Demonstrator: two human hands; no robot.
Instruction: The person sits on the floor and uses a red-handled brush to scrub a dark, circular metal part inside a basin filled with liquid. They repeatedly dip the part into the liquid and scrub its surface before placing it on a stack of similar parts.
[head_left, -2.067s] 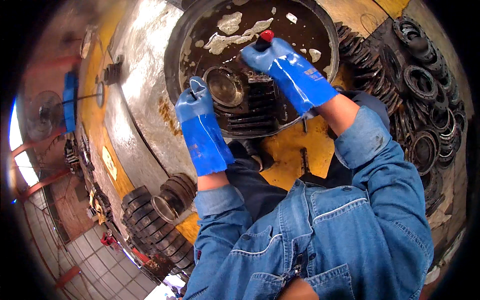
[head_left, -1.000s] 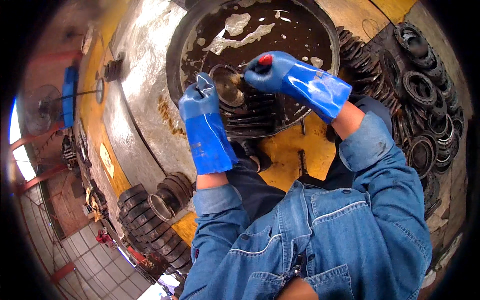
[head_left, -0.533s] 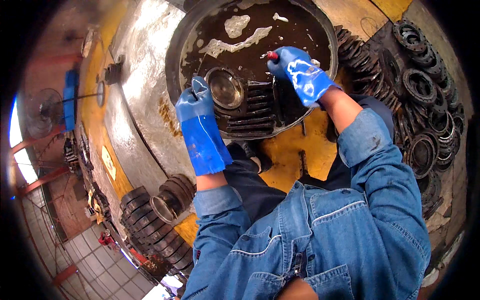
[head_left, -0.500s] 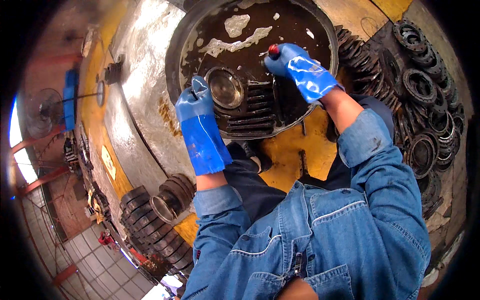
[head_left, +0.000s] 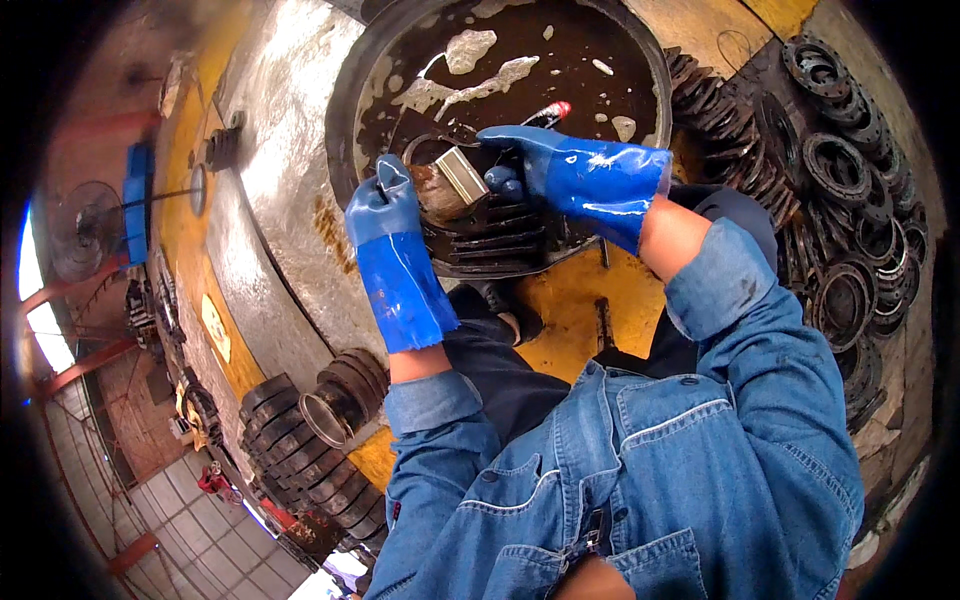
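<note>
My left hand (head_left: 384, 200), in a blue rubber glove, is closed on the left edge of a round metal part (head_left: 424, 150) above the dark liquid in the tub. My gloved right hand (head_left: 535, 160) grips a paintbrush (head_left: 462, 176) with a wide metal ferrule and brown bristles; its red-tipped handle sticks out beyond the glove. The bristles lie against the face of the round part and cover much of it. Just below, dark finned metal pieces (head_left: 497, 238) rest at the near side of the tub.
The wide round tub (head_left: 343, 130) holds dark liquid with pale foam. Black metal rings (head_left: 838, 168) are heaped on the right. At lower left stand stacked ribbed parts (head_left: 300, 450) and a short ringed cylinder (head_left: 330, 415). A fan (head_left: 88, 228) stands far left.
My right hand has come left and nearer with the paintbrush, bringing its bristles onto the round part. My left hand has barely moved.
</note>
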